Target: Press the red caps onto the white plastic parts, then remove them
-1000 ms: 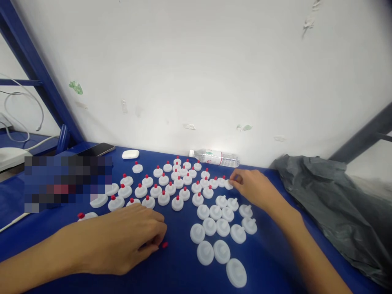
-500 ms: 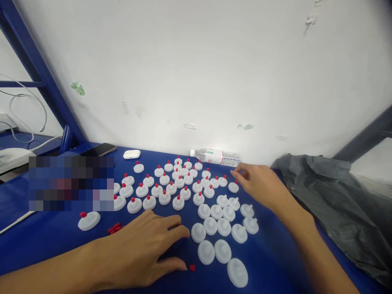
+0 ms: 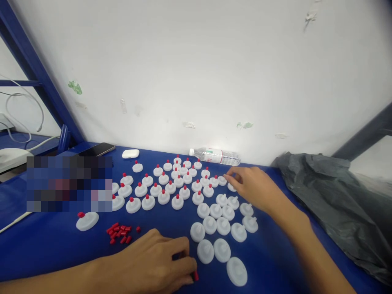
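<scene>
Near the front edge, my left hand [image 3: 159,261] has its thumb and fingers closed on a small red cap [image 3: 196,276]. My right hand [image 3: 251,183] pinches at the top of a white disc [image 3: 221,181] in the back right; its fingertips hide the red cap there. Another white disc [image 3: 232,187] sits partly behind those fingers. Several white discs with red caps on their stems [image 3: 163,198] spread over the middle and left of the table. Several bare-stemmed white discs [image 3: 223,226] lie between my hands. Left of centre is a loose pile of red caps [image 3: 121,232].
On the blue table [image 3: 171,222], a clear plastic bottle [image 3: 214,156] lies along the wall. A white case [image 3: 130,154] and a phone [image 3: 102,149] are at the back left. Grey plastic sheeting [image 3: 324,196] drapes over the right side. A blurred patch covers part of the left.
My left hand has lowered and closed on the lone red cap, uncovering the pile. My right hand has shifted left from one capped disc to the neighbouring one.
</scene>
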The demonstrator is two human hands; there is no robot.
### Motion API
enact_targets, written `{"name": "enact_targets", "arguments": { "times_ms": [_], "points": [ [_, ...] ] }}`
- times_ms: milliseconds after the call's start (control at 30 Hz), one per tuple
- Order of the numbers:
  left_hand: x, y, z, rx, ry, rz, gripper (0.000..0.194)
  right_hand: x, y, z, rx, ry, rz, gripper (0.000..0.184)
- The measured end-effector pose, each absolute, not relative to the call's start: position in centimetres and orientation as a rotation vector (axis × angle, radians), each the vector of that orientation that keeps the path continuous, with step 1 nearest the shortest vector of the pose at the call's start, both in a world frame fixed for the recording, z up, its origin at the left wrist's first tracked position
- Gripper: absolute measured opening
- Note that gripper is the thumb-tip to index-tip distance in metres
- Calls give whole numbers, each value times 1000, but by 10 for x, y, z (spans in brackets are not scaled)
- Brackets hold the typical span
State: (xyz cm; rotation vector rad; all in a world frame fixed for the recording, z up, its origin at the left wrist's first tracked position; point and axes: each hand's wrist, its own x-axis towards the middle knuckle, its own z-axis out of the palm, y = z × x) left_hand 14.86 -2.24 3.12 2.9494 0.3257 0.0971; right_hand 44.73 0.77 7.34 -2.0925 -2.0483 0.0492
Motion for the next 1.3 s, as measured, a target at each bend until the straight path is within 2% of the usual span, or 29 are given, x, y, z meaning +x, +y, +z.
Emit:
{"name": "enact_targets", "arguments": {
  "times_ms": [133,200,333,467,600,733,867,967,1133,1300],
  "points": [
    [147,-22,37,2980,289,46,41,456,4,80,-2108,-2061,164,23],
    [146,-22,38,3003,220,12,48,462,1,83,-2104,-2063,257,22],
    [144,-24,33,3040,203,75,32,474,-4,83,-2056,-2090,566,23],
    [144,-24,30,3022,286,414,14,479,-6,74,-2055,-2144,741,36],
    [138,-15,30,2974,248,855,17,473,-2,64,-2096,-2162,647,32],
    [132,0,30,3000,277,1028,20,468,-1,66,-2087,-2147,609,18],
    [130,14,28,2988,411,1200,18,461,-1,77,-2028,-2045,498,24],
    [131,20,26,2970,542,1353,14,445,-1,79,-1838,-2093,251,26],
    [129,28,25,2937,617,1410,15,405,-10,69,-1389,-2255,-190,32],
    [127,33,20,2932,646,1414,27,376,-18,61,-1138,-2351,-336,29]
  ]
}}
